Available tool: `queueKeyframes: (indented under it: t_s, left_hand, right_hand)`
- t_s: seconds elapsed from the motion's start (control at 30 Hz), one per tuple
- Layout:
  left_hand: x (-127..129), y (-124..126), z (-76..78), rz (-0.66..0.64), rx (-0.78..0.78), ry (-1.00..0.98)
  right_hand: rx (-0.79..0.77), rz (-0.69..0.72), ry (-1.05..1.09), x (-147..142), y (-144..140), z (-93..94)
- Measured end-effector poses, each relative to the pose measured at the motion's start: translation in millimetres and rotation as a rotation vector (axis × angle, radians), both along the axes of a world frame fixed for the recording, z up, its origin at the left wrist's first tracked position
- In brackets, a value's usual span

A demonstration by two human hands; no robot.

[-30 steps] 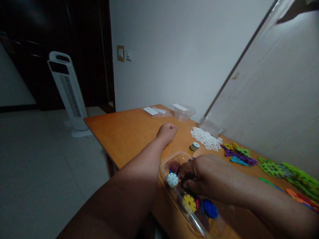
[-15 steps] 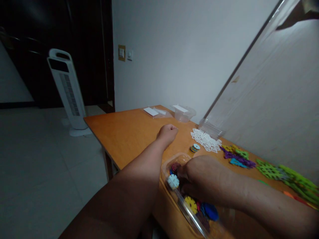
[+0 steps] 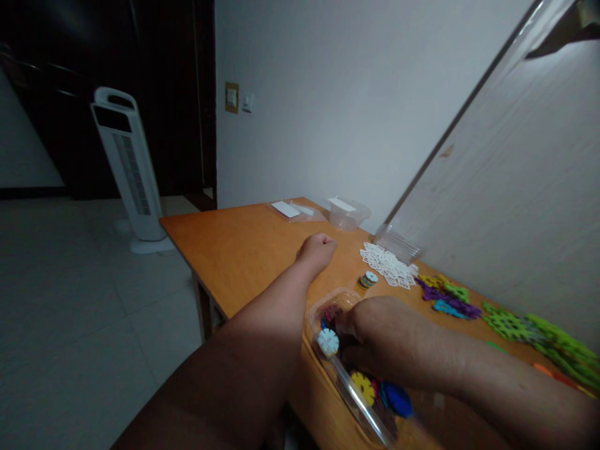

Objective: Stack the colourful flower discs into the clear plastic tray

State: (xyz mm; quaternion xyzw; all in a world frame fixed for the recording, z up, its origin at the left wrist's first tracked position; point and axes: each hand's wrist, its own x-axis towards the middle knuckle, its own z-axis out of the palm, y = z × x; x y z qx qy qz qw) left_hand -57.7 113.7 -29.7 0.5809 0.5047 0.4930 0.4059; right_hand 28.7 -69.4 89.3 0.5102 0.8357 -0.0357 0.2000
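My left hand (image 3: pixel 317 253) rests on the table in a closed fist; whatever it may hold is hidden. My right hand (image 3: pixel 384 328) reaches down into a clear plastic container (image 3: pixel 315 312), its fingertips lost in shadow among the pieces. Inside the container lie notched plastic discs, among them a white disc (image 3: pixel 328 342), a yellow disc (image 3: pixel 362 388) and a blue disc (image 3: pixel 397 400), with dark red ones at the far end. Between the two hands, just beyond the container, stands a small stack of discs (image 3: pixel 368 279) with a white one on top.
On the wooden table (image 3: pixel 225 250) are a white lattice piece (image 3: pixel 389 264), purple and yellow linked pieces (image 3: pixel 447 297) and green ones (image 3: pixel 509 322) along the wall. Clear trays (image 3: pixel 398 242), a clear tub (image 3: pixel 347 214) and a flat packet (image 3: pixel 297 211) sit farther back. A tower fan (image 3: pixel 126 169) stands on the floor.
The view has shifted very slightly. Both hands keep nearly the same places, the left in a fist, the right in the container.
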Motion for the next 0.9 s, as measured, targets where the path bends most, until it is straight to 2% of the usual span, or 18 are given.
queueKeyframes:
  t_s: [0.2, 0.4, 0.9]
  left_hand:
    - [-0.4, -2.7, 2.0, 0.002, -0.003, -0.017]
    - [0.2, -4.4, 3.6, 0.005, -0.03, -0.048]
    - [0.9, -1.2, 0.2, -0.001, -0.002, -0.027]
  right_hand:
    - [-0.031, -0.009, 0.025, 4.1, 0.6, -0.2]
    - [-0.018, 0.04, -0.021, 3.2, 3.2, -0.3]
    - [-0.029, 0.087, -0.042, 5.4, 4.8, -3.4]
